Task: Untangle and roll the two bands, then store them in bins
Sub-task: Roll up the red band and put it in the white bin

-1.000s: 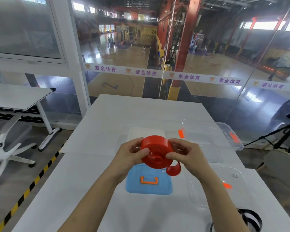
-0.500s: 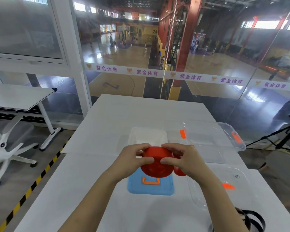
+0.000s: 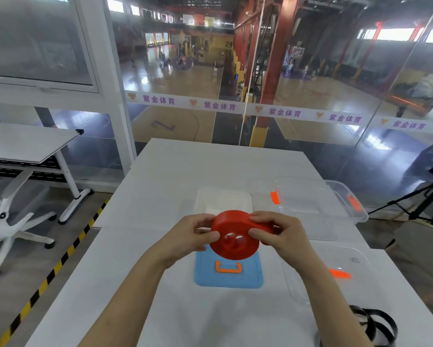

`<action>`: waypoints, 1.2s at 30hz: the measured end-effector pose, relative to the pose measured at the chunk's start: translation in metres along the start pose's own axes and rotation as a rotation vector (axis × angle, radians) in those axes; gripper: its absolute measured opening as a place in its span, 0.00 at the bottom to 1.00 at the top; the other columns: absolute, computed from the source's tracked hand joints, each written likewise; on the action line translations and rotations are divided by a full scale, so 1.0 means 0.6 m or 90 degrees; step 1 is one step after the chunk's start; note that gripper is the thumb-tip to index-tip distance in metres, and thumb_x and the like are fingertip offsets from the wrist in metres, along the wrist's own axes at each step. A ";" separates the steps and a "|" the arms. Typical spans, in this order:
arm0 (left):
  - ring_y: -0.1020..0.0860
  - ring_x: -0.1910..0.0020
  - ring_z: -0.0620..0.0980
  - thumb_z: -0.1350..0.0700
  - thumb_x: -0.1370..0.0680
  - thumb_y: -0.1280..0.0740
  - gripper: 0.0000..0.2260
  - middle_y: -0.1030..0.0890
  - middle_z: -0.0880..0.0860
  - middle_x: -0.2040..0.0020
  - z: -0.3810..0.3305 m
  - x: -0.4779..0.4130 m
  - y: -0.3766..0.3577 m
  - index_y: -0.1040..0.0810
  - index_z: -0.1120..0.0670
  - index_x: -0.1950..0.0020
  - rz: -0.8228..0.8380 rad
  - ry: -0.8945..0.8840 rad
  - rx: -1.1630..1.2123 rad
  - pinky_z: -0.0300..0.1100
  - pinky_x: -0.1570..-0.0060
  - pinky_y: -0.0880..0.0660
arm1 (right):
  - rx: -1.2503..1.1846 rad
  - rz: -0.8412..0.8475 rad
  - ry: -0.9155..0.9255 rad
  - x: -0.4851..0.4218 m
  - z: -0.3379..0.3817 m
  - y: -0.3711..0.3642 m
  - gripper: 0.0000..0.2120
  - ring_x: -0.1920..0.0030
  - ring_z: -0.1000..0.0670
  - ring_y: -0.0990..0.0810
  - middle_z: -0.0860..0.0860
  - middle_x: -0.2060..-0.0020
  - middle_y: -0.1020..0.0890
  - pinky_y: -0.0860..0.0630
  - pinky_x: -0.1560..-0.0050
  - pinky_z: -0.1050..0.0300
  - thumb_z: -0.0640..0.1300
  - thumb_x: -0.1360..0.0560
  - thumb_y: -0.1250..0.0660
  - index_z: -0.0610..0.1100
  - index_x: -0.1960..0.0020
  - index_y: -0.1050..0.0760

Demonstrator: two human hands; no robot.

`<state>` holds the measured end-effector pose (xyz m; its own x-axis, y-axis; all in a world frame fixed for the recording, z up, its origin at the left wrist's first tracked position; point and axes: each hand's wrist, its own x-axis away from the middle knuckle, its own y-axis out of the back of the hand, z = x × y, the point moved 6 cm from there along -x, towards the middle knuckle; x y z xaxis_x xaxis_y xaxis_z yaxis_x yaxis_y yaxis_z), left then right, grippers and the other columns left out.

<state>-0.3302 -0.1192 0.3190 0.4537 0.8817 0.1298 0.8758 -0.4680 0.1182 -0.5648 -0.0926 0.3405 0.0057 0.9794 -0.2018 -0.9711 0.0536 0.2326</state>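
**Operator:** Where does the red band stand?

**Inspector:** You hold the red band [image 3: 235, 249], wound into a thick roll, in the air above the blue lid [image 3: 250, 279] with its orange handle [image 3: 228, 267]. Your left hand [image 3: 190, 237] pinches the roll's left edge, thumb on the near face and fingers behind. Your right hand [image 3: 283, 234] grips the right edge, thumb on the face, fingers curled over the loose tail that runs off the top to the right.

**Operator:** And the rest of the table?

**Inspector:** The black band [image 3: 371, 321] lies in loose loops at the near right corner of the white table [image 3: 185, 166], well apart from your hands. A white bin [image 3: 223, 201] sits just beyond the roll, and a clear bin [image 3: 360, 216] with orange clips stands to its right. A clear lid [image 3: 353, 291] lies flat beside your right forearm, between the clear bin and the black band. Whether the white bin holds anything, I cannot tell.
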 end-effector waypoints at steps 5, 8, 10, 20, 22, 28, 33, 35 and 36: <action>0.17 0.42 0.45 0.51 0.25 0.23 0.16 0.14 0.43 0.43 -0.001 0.005 -0.012 0.17 0.41 0.38 0.011 -0.023 -0.102 0.45 0.40 0.19 | 0.054 0.066 0.000 0.006 -0.002 -0.037 0.14 0.46 0.55 0.13 0.57 0.49 0.11 0.18 0.49 0.62 0.37 0.30 0.18 0.54 0.53 0.12; 0.14 0.50 0.50 0.54 0.22 0.26 0.08 0.13 0.51 0.52 0.006 0.012 -0.013 0.14 0.43 0.45 -0.024 -0.035 -0.054 0.42 0.52 0.17 | 0.037 0.070 -0.012 0.006 0.003 -0.047 0.14 0.47 0.53 0.13 0.56 0.49 0.11 0.16 0.48 0.58 0.36 0.30 0.18 0.54 0.54 0.12; 0.14 0.49 0.52 0.55 0.21 0.27 0.09 0.13 0.54 0.50 0.018 0.017 -0.007 0.14 0.45 0.43 -0.031 -0.021 0.020 0.46 0.49 0.16 | 0.006 0.038 -0.011 0.005 0.006 -0.048 0.14 0.46 0.51 0.13 0.54 0.48 0.11 0.15 0.47 0.55 0.34 0.31 0.18 0.53 0.55 0.13; 0.15 0.44 0.54 0.55 0.20 0.28 0.09 0.14 0.53 0.44 0.077 0.020 0.012 0.14 0.47 0.40 -0.106 0.023 0.206 0.47 0.52 0.15 | 0.019 -0.087 0.011 0.031 -0.031 -0.076 0.09 0.48 0.50 0.15 0.48 0.51 0.14 0.19 0.47 0.61 0.32 0.24 0.25 0.44 0.49 0.14; 0.15 0.44 0.55 0.56 0.20 0.28 0.09 0.14 0.54 0.44 0.091 0.016 0.011 0.14 0.48 0.41 -0.112 0.028 0.221 0.46 0.54 0.15 | 0.012 -0.109 -0.023 0.034 -0.047 -0.076 0.09 0.50 0.49 0.14 0.49 0.53 0.12 0.19 0.46 0.60 0.33 0.25 0.24 0.46 0.50 0.14; 0.14 0.44 0.54 0.54 0.20 0.27 0.09 0.13 0.53 0.44 0.126 -0.017 0.021 0.14 0.50 0.40 -0.135 0.072 0.273 0.52 0.51 0.15 | 0.004 -0.106 -0.094 0.024 -0.102 -0.091 0.14 0.47 0.52 0.13 0.57 0.45 0.11 0.17 0.40 0.56 0.34 0.24 0.24 0.50 0.43 0.14; 0.14 0.43 0.53 0.52 0.20 0.27 0.10 0.12 0.51 0.45 0.152 -0.060 0.036 0.14 0.51 0.40 -0.168 0.120 0.281 0.54 0.49 0.15 | 0.042 -0.115 -0.072 -0.010 -0.137 -0.103 0.18 0.41 0.58 0.17 0.54 0.39 0.17 0.15 0.49 0.61 0.34 0.28 0.19 0.46 0.40 0.14; 0.14 0.44 0.52 0.52 0.20 0.28 0.09 0.12 0.52 0.46 0.158 -0.085 0.042 0.14 0.51 0.41 -0.177 0.135 0.284 0.53 0.50 0.15 | 0.097 -0.116 -0.054 -0.036 -0.154 -0.108 0.19 0.41 0.56 0.18 0.53 0.39 0.22 0.15 0.52 0.63 0.36 0.29 0.19 0.46 0.39 0.14; 0.14 0.44 0.53 0.52 0.20 0.28 0.09 0.12 0.52 0.46 0.160 -0.099 0.047 0.14 0.51 0.41 -0.183 0.141 0.283 0.53 0.50 0.15 | 0.125 -0.109 -0.053 -0.051 -0.164 -0.112 0.19 0.41 0.55 0.19 0.53 0.40 0.23 0.16 0.53 0.64 0.38 0.28 0.19 0.49 0.39 0.15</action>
<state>-0.3166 -0.1787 0.2203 0.1839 0.9134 0.3631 0.9658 -0.0992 -0.2397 -0.5233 -0.1455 0.2376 0.1929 0.9650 -0.1777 -0.8895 0.2484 0.3835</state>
